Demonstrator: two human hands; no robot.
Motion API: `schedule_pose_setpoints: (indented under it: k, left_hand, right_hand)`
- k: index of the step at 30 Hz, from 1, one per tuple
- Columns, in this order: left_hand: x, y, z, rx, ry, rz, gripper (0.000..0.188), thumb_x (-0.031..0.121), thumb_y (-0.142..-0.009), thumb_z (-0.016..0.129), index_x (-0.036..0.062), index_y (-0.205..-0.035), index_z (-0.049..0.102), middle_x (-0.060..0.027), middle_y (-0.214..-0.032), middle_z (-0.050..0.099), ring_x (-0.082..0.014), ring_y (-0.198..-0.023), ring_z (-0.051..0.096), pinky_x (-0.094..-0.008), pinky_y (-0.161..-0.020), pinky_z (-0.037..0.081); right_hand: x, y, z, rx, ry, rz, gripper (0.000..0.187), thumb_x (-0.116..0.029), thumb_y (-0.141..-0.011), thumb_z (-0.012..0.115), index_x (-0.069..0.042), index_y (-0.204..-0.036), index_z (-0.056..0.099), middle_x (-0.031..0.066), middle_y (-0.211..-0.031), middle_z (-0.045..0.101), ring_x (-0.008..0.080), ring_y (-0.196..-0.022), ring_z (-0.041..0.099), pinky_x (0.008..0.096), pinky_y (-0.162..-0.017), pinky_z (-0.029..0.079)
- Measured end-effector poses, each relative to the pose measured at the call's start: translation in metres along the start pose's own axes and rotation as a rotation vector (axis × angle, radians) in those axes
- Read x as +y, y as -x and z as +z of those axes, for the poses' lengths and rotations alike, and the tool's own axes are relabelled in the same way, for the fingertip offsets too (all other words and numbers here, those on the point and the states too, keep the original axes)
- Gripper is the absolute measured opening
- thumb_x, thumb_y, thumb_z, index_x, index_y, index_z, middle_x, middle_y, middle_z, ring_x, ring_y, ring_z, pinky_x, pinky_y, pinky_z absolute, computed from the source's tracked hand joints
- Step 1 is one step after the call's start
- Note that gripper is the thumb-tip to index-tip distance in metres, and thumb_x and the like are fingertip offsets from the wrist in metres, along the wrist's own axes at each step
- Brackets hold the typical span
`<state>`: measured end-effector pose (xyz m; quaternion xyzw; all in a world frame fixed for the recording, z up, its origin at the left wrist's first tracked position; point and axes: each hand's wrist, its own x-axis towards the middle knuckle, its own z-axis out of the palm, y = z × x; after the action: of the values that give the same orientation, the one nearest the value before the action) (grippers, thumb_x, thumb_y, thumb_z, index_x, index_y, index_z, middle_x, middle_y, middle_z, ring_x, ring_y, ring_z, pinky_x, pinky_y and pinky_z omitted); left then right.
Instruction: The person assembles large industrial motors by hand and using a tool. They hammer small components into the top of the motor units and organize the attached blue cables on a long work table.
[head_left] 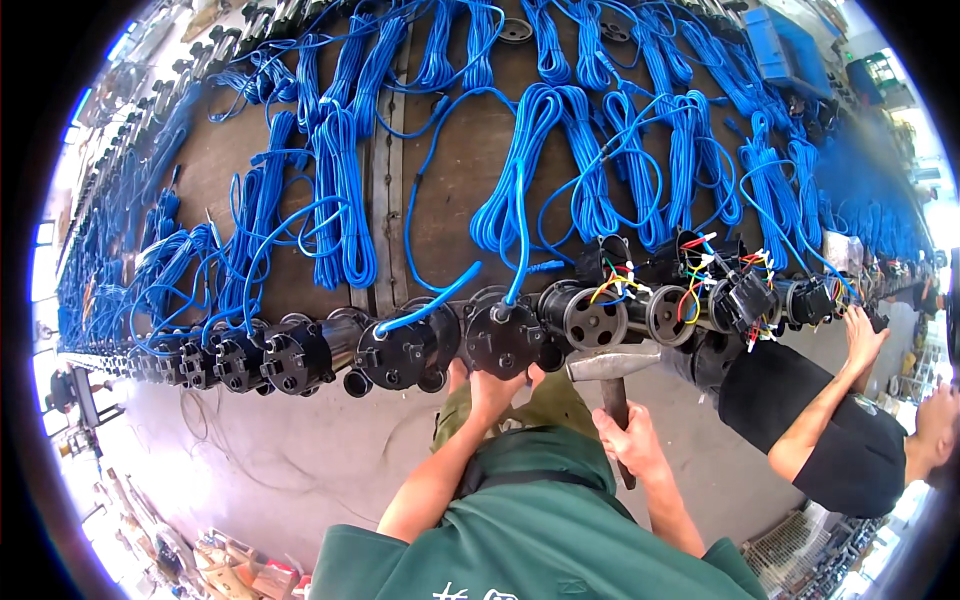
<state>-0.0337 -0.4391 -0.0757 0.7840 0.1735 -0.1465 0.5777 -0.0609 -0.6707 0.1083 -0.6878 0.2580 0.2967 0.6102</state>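
My left hand [496, 394] reaches up beneath a black-capped cylinder [503, 338] at the bench edge and grips it from below; the motor-like unit partly hides its fingers. From the top of that cap a blue cable [520, 230] runs up into a coil. In my right hand [633, 442] is a hammer [614, 398], its fingers wrapped round the dark handle. The metal hammer head [612, 362] lies sideways just right of the cap, below an open-ended cylinder [582, 318]. Another black-capped cylinder [402, 350] with a cut-looking blue cable end sits to the left.
Several bundled blue cable coils [345, 190] cover the brown bench [460, 150]. More capped cylinders [300, 355] line its front edge. Right of me, a co-worker [850, 430] in black handles parts with coloured wires [695, 280]. A blue crate [785, 50] stands far right.
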Motion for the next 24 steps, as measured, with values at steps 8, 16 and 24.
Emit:
schedule_pose_setpoints:
  k: [8,16,24]
  left_hand:
    - [0.01,0.002,-0.008,-0.024,-0.073,-0.084,0.069,0.029,-0.069,0.092,0.0031,-0.127,0.065,-0.0139,-0.115,0.071,-0.0315,-0.103,0.067,-0.0461,-0.095,0.053]
    - [-0.036,-0.004,-0.027,-0.315,0.038,-0.115,0.063,0.03,-0.077,0.092,-0.0002,-0.125,0.065,-0.0131,-0.102,0.074,-0.0183,-0.083,0.068,-0.0351,-0.074,0.058]
    - [-0.034,0.023,-0.09,-0.35,-0.084,-0.208,0.072,0.027,-0.086,0.083,-0.0018,-0.137,0.042,-0.0136,-0.097,0.073,-0.0237,-0.083,0.071,-0.0376,-0.078,0.057]
  right_hand:
    - [0.001,0.003,0.003,-0.021,0.025,0.009,0.041,-0.036,-0.1,0.073,-0.005,-0.078,0.057,-0.0042,-0.063,0.053,0.0063,-0.056,0.048,0.0283,-0.05,0.039]
    - [-0.004,-0.001,-0.004,-0.01,0.032,-0.018,0.04,-0.034,-0.1,0.073,-0.002,-0.082,0.059,-0.0021,-0.063,0.054,0.0079,-0.057,0.05,0.0298,-0.051,0.041]
    - [0.036,0.003,-0.007,0.316,0.24,-0.568,0.024,-0.02,-0.09,0.08,-0.002,-0.105,0.072,0.0085,-0.084,0.071,0.0248,-0.061,0.062,0.0372,-0.061,0.051]
